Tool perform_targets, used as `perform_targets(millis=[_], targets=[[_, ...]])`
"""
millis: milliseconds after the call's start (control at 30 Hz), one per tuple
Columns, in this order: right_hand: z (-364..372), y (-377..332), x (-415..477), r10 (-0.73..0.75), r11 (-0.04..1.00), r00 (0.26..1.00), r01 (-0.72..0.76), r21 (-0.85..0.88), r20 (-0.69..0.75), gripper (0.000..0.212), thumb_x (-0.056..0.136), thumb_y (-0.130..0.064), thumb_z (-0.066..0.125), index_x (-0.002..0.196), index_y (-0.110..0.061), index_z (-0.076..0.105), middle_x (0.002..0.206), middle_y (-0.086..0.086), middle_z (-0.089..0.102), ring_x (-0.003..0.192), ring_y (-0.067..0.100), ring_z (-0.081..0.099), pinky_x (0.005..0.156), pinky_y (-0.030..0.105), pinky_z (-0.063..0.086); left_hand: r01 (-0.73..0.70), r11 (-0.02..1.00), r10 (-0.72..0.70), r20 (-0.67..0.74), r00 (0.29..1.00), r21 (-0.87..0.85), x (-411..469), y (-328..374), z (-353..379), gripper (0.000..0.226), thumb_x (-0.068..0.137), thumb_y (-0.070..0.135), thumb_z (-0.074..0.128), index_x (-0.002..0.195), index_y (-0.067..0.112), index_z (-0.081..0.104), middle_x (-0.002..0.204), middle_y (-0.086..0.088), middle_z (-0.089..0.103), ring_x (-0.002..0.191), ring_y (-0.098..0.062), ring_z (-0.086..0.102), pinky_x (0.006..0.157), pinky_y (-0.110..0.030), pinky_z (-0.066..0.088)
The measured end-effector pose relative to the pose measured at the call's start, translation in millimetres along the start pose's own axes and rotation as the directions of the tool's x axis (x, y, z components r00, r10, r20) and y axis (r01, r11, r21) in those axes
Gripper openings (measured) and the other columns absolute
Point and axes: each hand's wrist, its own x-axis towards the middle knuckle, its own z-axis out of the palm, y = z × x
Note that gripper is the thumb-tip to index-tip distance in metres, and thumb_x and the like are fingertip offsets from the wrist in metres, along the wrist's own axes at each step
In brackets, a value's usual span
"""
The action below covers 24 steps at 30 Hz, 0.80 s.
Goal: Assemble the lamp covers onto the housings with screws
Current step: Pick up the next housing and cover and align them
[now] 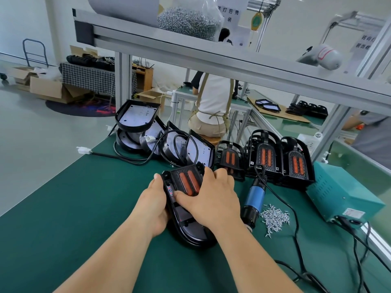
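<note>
A black lamp cover with two orange strips lies on a black housing on the green mat in front of me. My left hand grips the assembly's left edge, thumb up along the rim. My right hand lies over the cover, fingers curled over its far right edge and thumb pressing on the orange strips. A blue electric screwdriver lies just right of my right hand. Loose screws are heaped beside it.
Open housings with cables are piled at the back left. Stacks of covers stand at the back right. A teal power box with cords sits at the right. Overhead shelf holds a screw bag. A person sits beyond the bench.
</note>
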Motion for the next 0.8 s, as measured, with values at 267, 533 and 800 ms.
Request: perform_targets(millis=[267, 533, 800], targets=[[11, 4, 1, 0.007, 1.0, 1.0, -0.007, -0.016, 0.003, 0.076, 0.068, -0.082, 0.05, 0.117, -0.023, 0.052, 0.122, -0.002, 0.034, 0.115, 0.025, 0.034, 0.094, 0.038, 0.035, -0.147, 0.984, 0.141, 0.066, 0.988, 0.104, -3, -4, 2, 0.028, 0.104, 0.042, 0.045, 0.116, 0.02, 0.056, 0.105, -0.009, 0.075, 0.085, -0.027, 0.074, 0.067, -0.051, 0.061], [-7, 27, 22, 0.18, 0.717, 0.961, -0.275, 0.64, 0.211, 0.062, 0.092, -0.059, 0.052, 0.142, -0.023, 0.047, 0.141, 0.002, 0.044, 0.131, 0.025, 0.042, 0.103, 0.035, 0.034, -0.258, 0.952, 0.249, 0.078, 0.965, 0.163, 9, 9, -1, 0.025, 0.106, 0.033, 0.043, 0.114, 0.02, 0.063, 0.104, -0.005, 0.077, 0.091, -0.02, 0.074, 0.08, -0.039, 0.058], [8, 26, 25, 0.277, 0.562, 0.911, -0.411, 0.718, 0.304, 0.062, 0.104, -0.052, 0.033, 0.117, 0.003, 0.058, 0.126, 0.013, 0.058, 0.082, 0.017, 0.055, 0.068, 0.022, 0.037, -0.192, 0.96, 0.177, 0.089, 0.98, 0.204, 2, 6, 2, 0.045, 0.1, 0.052, 0.047, 0.131, 0.023, 0.06, 0.115, -0.003, 0.074, 0.103, -0.025, 0.072, 0.097, -0.05, 0.053]])
